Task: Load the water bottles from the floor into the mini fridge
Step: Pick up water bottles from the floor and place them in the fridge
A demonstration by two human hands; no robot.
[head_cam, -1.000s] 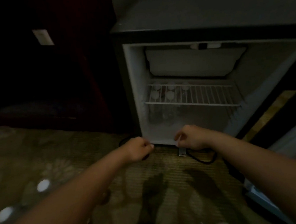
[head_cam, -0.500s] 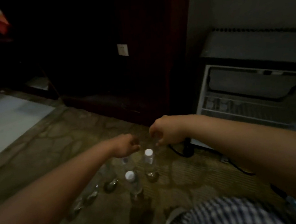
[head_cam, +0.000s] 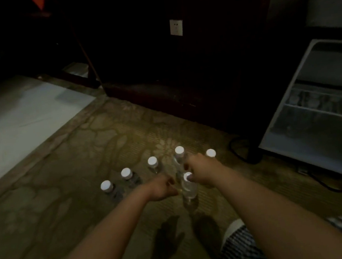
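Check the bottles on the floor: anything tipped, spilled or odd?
Nothing stands out. All six water bottles stand upright and capped on the carpet, with no spill visible, though the picture is dim.

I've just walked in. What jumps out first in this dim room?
The white-capped water bottles stand out, upright in a cluster on the dim patterned carpet. The left hand and right hand reach in among the nearest ones. At the right edge, the open mini fridge shows pale against the dark furniture.
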